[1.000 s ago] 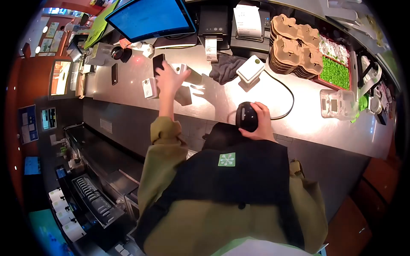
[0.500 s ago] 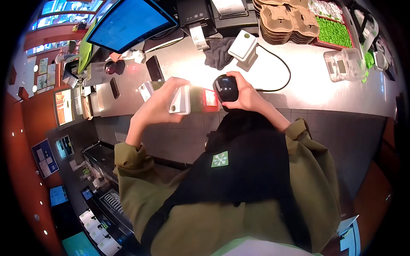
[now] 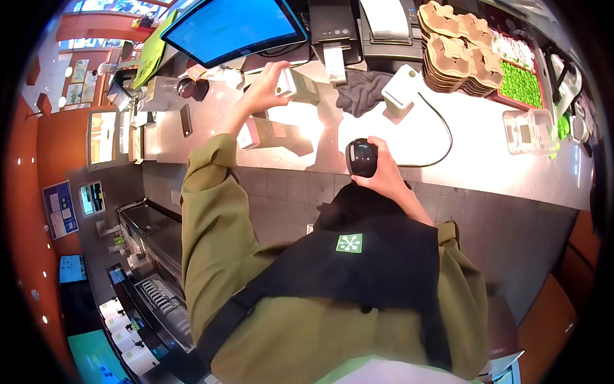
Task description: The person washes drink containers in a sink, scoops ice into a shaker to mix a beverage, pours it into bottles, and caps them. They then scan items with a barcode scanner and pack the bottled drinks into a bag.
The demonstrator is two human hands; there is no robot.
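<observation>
My left hand (image 3: pixel 263 89) is closed around a pale box (image 3: pixel 302 88) with a white end, held over the far part of the counter below the monitor. Nearer the counter's front edge lies a second box (image 3: pixel 276 135), pinkish-white at one end. My right hand (image 3: pixel 385 174) grips a black handheld barcode scanner (image 3: pixel 362 158) at the counter's front edge, its rounded head facing up. Behind the scanner stands a white device (image 3: pixel 401 88) with a green dot on top. A black cable (image 3: pixel 449 131) curves over the counter from near that device toward my right hand.
A monitor (image 3: pixel 235 29), a receipt printer (image 3: pixel 334 29) and a grey cloth (image 3: pixel 362 91) line the back. Stacked cardboard cup carriers (image 3: pixel 457 54), a tray of green packets (image 3: pixel 519 83) and a clear plastic container (image 3: pixel 529 131) stand right. A dark phone (image 3: pixel 186 120) lies left.
My left hand has carried its box away from the front edge toward the monitor. The scanner has moved away from the box, and its red light no longer shows on it.
</observation>
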